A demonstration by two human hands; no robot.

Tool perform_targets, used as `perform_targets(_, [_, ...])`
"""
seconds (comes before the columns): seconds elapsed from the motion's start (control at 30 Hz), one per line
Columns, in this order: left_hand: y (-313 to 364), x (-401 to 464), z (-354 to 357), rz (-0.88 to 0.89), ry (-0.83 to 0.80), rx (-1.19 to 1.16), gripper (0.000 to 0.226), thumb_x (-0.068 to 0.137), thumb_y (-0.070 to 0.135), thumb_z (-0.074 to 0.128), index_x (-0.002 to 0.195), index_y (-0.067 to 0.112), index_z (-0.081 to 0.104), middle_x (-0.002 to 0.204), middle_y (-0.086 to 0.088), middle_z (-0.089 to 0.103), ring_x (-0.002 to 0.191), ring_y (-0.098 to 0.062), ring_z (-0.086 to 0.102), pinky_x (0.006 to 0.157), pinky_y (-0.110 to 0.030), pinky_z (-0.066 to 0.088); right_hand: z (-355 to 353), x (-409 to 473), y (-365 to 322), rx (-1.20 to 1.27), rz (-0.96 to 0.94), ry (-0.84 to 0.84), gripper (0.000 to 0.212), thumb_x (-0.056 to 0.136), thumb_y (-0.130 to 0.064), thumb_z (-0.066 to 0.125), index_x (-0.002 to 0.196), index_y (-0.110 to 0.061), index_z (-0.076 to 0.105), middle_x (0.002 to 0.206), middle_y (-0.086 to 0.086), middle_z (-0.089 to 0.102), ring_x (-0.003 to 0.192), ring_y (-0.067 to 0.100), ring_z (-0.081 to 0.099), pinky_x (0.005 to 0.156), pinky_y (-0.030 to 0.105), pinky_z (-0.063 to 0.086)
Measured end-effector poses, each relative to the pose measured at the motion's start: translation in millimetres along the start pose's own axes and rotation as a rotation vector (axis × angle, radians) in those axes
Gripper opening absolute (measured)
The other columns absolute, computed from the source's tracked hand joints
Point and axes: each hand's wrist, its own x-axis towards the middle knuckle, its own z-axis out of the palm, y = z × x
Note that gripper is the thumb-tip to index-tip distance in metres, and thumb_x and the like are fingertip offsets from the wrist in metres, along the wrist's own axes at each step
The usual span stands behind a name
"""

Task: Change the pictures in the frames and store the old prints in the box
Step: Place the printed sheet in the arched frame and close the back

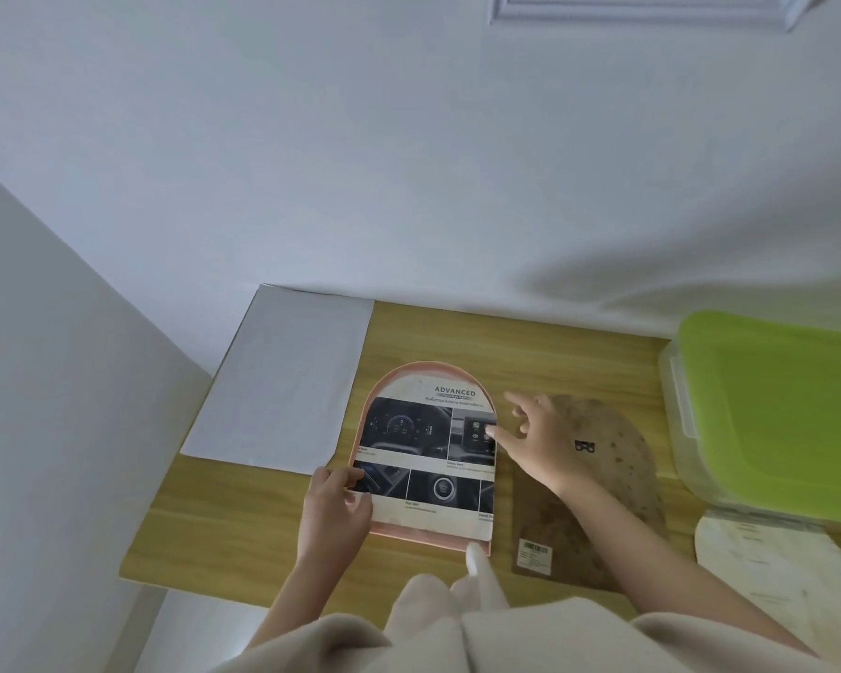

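A pink arch-shaped frame (477, 545) lies flat on the wooden table (244, 522). In it sits a print (428, 444) headed ADVANCED with car dashboard photos. My left hand (333, 514) pinches the print's lower left edge between thumb and fingers. My right hand (537, 442) hovers at the frame's right side, with a straight finger pressing the print's right edge. To the right lies the brown cork backing board (603, 483), arch-shaped, with a barcode sticker. A pale arched print (773, 575) lies at the right front. The box (768, 410) with a green lid stands at the right.
A white sheet of paper (287, 381) lies at the table's back left against the wall. A white picture frame (642, 7) hangs on the wall at the top. The table's front edge runs just before my body.
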Motion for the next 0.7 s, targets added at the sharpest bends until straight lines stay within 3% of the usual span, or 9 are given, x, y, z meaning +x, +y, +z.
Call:
perform_targets(0.23, [50,-16,37,0.193,-0.139,-0.027,0.016,0.079,0.009,0.067,0.092,0.017,0.062,0.091,0.005,0.054,0.079,-0.004,0.056,0.07,-0.01,0.042,-18,-54,46,0.124,0.122,0.158,0.049,0.08,-0.02,0.073,0.125,-0.013,0.056,0.115,0.006,0.052,0.096,0.008,0.052,0.073,0.007,0.039])
perform_targets(0.37, [79,-26,67,0.275,-0.252,-0.017,0.013,0.081,0.012,0.064,0.091,0.019,0.06,0.092,0.007,0.053,0.08,0.0,0.055,0.072,-0.008,0.043,-36,-81,75,0.105,0.23,0.223,0.047,0.081,-0.024,0.071,0.125,-0.016,0.056,0.111,0.001,0.051,0.091,0.01,0.054,0.074,0.016,0.042])
perform_targets(0.43, [93,-31,83,0.283,-0.303,-0.034,0.012,0.081,0.012,0.064,0.09,0.019,0.06,0.092,0.005,0.054,0.081,-0.002,0.056,0.077,-0.014,0.046,-46,-90,88,0.104,0.287,0.245,0.049,0.081,-0.027,0.07,0.127,-0.017,0.055,0.109,0.0,0.048,0.091,0.014,0.054,0.076,0.023,0.046])
perform_targets(0.5, [105,-36,98,0.257,-0.348,-0.012,0.02,0.081,0.015,0.063,0.101,0.014,0.062,0.097,0.003,0.053,0.086,-0.007,0.056,0.086,-0.025,0.048,-54,-97,99,0.09,0.331,0.254,0.052,0.082,-0.029,0.069,0.13,-0.018,0.053,0.112,0.002,0.046,0.094,0.017,0.054,0.08,0.029,0.049])
perform_targets(0.6, [122,-45,119,0.182,-0.419,0.054,0.041,0.084,0.025,0.061,0.122,0.013,0.053,0.114,-0.001,0.049,0.105,-0.013,0.052,0.094,-0.021,0.039,-63,-101,114,0.054,0.383,0.236,0.058,0.082,-0.032,0.068,0.134,-0.019,0.047,0.123,0.006,0.044,0.106,0.021,0.052,0.087,0.037,0.05])
perform_targets(0.7, [134,-51,133,0.093,-0.443,0.102,0.055,0.085,0.029,0.06,0.133,0.012,0.042,0.129,-0.007,0.041,0.119,-0.019,0.044,0.1,-0.026,0.036,-67,-101,122,0.001,0.434,0.186,0.065,0.082,-0.034,0.067,0.139,-0.017,0.04,0.131,0.01,0.038,0.12,0.026,0.046,0.094,0.04,0.046])
